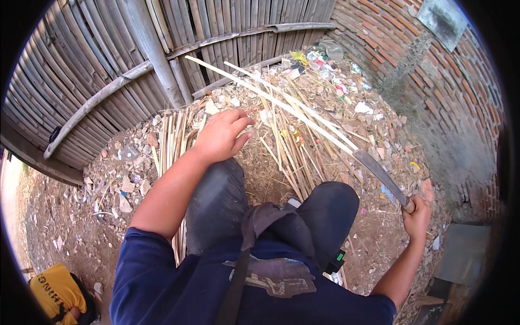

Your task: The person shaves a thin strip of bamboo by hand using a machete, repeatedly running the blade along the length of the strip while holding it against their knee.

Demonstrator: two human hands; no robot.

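Observation:
My right hand (416,219) grips the wooden handle of a machete (383,176) off to the right. Its dark blade points up and left, and its tip meets the lower right end of a pale split bamboo strip (271,98). Beside that strip runs a second pale strip (319,116), also slanting up to the left. My left hand (223,134) hovers by my left knee with fingers apart, holding nothing. Close to it, a bundle of thin bamboo sticks (171,135) lies on the left. More loose sticks (290,157) lie on the ground ahead, between my knees.
A bamboo fence (97,70) stands ahead and left, a brick wall (455,81) right. Rubble and litter (338,76) cover the ground where they meet. Dark boards (460,254) stand at lower right. A person in a yellow top (57,292) is at lower left.

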